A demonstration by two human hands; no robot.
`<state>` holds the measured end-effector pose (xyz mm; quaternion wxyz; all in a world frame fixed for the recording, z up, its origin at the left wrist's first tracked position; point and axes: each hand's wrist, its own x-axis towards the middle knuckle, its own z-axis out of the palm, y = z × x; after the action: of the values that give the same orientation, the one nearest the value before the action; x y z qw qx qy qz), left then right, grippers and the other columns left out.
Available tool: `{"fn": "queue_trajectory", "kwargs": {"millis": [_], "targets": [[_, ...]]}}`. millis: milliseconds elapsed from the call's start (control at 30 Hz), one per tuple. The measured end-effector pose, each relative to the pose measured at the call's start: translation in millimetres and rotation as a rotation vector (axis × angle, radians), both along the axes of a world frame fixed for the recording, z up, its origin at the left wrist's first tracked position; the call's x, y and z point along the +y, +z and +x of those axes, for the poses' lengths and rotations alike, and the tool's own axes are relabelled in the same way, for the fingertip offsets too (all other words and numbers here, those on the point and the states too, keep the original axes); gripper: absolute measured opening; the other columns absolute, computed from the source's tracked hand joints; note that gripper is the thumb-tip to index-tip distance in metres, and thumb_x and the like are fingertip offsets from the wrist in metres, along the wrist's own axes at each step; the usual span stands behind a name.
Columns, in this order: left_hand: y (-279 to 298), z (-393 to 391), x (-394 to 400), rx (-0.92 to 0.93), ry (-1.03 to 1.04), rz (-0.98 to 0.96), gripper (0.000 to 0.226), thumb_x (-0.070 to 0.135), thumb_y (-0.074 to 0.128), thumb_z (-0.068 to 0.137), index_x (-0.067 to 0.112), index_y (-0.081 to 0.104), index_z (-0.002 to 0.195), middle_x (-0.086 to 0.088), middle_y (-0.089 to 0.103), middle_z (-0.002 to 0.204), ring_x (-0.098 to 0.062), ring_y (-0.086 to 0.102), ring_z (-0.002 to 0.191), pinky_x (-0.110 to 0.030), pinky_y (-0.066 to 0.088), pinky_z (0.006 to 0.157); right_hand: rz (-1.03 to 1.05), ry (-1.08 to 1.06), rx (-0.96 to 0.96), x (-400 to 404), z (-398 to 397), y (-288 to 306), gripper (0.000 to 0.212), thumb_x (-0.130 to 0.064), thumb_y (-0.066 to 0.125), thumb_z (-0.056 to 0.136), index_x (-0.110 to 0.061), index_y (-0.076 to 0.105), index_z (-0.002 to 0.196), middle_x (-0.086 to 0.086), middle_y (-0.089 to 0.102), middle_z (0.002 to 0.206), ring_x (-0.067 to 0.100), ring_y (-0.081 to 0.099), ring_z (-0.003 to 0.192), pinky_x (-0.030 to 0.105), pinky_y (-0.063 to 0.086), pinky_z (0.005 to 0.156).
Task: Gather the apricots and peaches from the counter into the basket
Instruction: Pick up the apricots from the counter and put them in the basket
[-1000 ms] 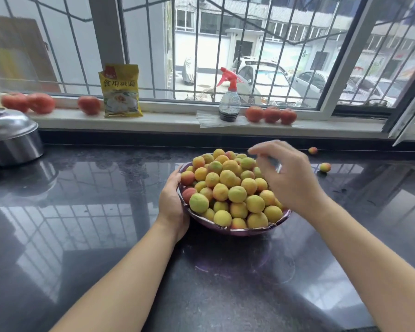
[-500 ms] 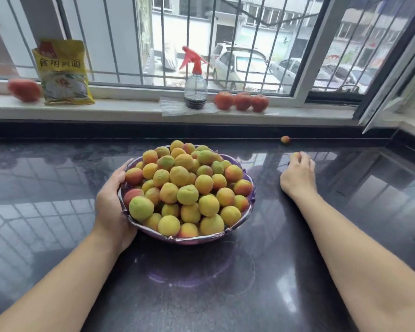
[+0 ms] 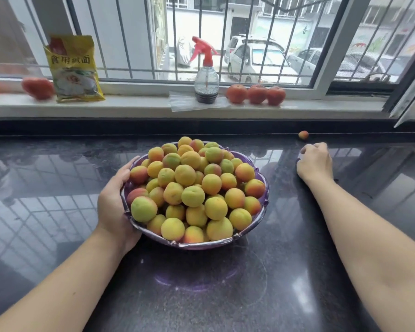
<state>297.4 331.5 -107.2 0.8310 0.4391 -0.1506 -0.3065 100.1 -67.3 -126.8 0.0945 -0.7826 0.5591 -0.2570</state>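
the dark polished counter point(image 3: 58, 188) runs wall to wall under the barred window, and the purple basket point(image 3: 261, 216) sits in the middle of it, heaped well above its rim with apricots and peaches point(image 3: 192, 188). the left hand point(image 3: 113, 207) grips the basket's near-left rim, fingers curled round the edge and touching the outer fruit. the right hand point(image 3: 315, 161) lies far to the right on the counter, fingers curled down as if over something, but whether it holds a fruit cannot be told; none shows under it. one small loose fruit point(image 3: 303, 134) lies just beyond that hand, against the back ledge.

risks, as i judge them: the pile is already domed, so any fruit dropped on top could roll down and knock others off the far side. the counter looks slick, so the loose fruit may skid away along the ledge if nudged rather than pinched. a tug on the rim could tip the heap.
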Motion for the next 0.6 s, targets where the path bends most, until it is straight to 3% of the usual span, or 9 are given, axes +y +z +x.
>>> {"fn": "queue_trajectory", "kwargs": {"millis": [100,167,267,367,467,600], "targets": [[2,-2,0,0.003,-0.004,0.001,0.044,0.029,0.034,0.11,0.013,0.068,0.134,-0.017,0.072,0.133,-0.038,0.068,0.125,-0.059,0.045,0.115,-0.136,0.086,-0.032,20,-6,3,0.035,-0.003,0.048,0.097,-0.007,0.055,0.131,0.022,0.054,0.13,0.043,0.051,0.116,0.045,0.043,0.094],[3,-3,1,0.006,0.005,0.007,0.044,0.029,0.035,0.11,0.013,0.068,0.134,-0.017,0.072,0.133,-0.038,0.068,0.125,-0.06,0.045,0.115,-0.098,0.148,-0.138,39,-7,7,0.041,-0.009,0.052,0.099,-0.007,0.052,0.139,0.023,0.058,0.13,0.043,0.052,0.119,0.045,0.042,0.098],[5,-4,1,0.018,0.011,-0.005,0.042,0.028,0.036,0.11,0.013,0.071,0.129,-0.017,0.072,0.133,-0.038,0.068,0.125,-0.059,0.045,0.115,0.012,0.21,-0.371,80,-8,23,0.034,-0.027,0.062,0.098,-0.018,0.063,0.13,0.01,0.068,0.118,0.03,0.06,0.113,0.04,0.045,0.1],[7,-5,1,0.013,0.006,-0.009,0.042,0.027,0.036,0.11,0.011,0.069,0.131,-0.019,0.071,0.134,-0.039,0.067,0.126,-0.058,0.046,0.115,0.069,0.454,-0.51,134,-11,52,0.027,-0.028,0.07,0.095,-0.021,0.069,0.121,-0.006,0.07,0.105,0.012,0.066,0.099,0.029,0.053,0.091],[7,-4,3,0.023,0.012,-0.009,0.044,0.029,0.04,0.109,0.008,0.064,0.139,-0.021,0.068,0.138,-0.042,0.064,0.129,-0.062,0.043,0.117,0.11,0.697,-0.525,184,-16,80,0.026,-0.019,0.072,0.093,-0.021,0.071,0.119,-0.002,0.065,0.114,0.008,0.067,0.101,0.021,0.054,0.087],[8,-5,3,0.035,0.008,-0.007,0.044,0.03,0.04,0.109,0.01,0.066,0.138,-0.02,0.069,0.137,-0.041,0.066,0.128,-0.061,0.045,0.115,0.069,0.854,-0.394,216,-17,90,0.031,-0.008,0.075,0.089,-0.019,0.072,0.118,-0.006,0.066,0.113,0.01,0.064,0.107,0.022,0.052,0.093]]}}
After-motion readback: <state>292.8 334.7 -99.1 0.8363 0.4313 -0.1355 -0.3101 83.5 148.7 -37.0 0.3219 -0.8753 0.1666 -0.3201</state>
